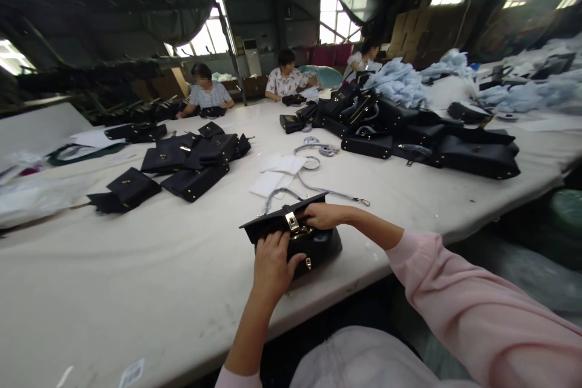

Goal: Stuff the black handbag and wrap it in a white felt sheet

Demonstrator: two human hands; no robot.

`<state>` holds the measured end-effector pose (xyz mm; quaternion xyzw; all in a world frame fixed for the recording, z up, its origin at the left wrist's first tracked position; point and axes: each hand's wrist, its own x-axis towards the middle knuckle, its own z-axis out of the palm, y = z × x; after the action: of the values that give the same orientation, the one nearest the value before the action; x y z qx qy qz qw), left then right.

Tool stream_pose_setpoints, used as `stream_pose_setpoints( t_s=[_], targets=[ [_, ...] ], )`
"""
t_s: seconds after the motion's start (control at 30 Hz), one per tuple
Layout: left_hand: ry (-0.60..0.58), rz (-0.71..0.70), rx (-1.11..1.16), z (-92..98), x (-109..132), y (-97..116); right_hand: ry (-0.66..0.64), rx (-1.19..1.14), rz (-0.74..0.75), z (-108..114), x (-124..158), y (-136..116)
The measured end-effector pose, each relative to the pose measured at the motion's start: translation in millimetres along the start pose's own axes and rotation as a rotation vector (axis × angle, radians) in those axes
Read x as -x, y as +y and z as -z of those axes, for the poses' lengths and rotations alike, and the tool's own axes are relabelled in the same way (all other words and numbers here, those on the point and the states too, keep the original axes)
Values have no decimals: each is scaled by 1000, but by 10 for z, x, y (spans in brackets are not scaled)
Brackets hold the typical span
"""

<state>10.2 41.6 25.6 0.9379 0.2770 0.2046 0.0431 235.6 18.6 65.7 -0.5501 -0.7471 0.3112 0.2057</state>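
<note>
A black handbag [325,248] with gold-coloured hardware stands at the table's front edge, its flap [268,222] raised. My left hand [273,260] grips the front of the bag, fingers over the opening's edge and thumb on the front panel beside a gold turn-lock [308,263]. From the right, my right hand [325,216] reaches into the opening under the flap; its fingertips are hidden inside, so what they touch does not show. A gold clasp plate [291,221] sits on the flap between my hands. Behind the bag rises a wrapped handle [275,191].
White sheets [277,174] and a wrapped strap with a clip [334,193] lie behind the bag. Black bags are heaped at left [191,157] and right [477,151]. Pale blue stuffing [400,82] lies beyond. Several people [207,94] sit across the table [136,279].
</note>
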Motion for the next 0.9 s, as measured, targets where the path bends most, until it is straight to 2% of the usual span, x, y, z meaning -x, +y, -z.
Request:
stream_pose_setpoints(
  t_s=[0.13, 0.2, 0.37, 0.5, 0.6, 0.73, 0.8, 0.9],
  targets=[
    [-100, 7, -24, 83, -122, -24, 130, -133, 74, 18, 267, -36],
    [-160, 38, -41, 109, -176, -15, 214, -47, 60, -55, 297, -46],
    [-268, 114, 12, 154, -249, -22, 335, 256, -150, -223, 200, -63],
    [-249, 168, 192, 193, -273, -137, 421, 380, -300, -206, 199, -111],
    [-216, 264, 301, 218, -340, -239, 407, 421, -351, -119, 252, -157],
    [-319, 435, 328, 198, -507, -334, 337, 392, -399, 7, 291, -171],
    [-352, 429, 347, 163, -583, -349, 340, 362, -403, 21, 295, -143],
    [-327, 388, 339, 105, -637, -320, 409, 295, -383, -58, 310, -68]
  ],
)
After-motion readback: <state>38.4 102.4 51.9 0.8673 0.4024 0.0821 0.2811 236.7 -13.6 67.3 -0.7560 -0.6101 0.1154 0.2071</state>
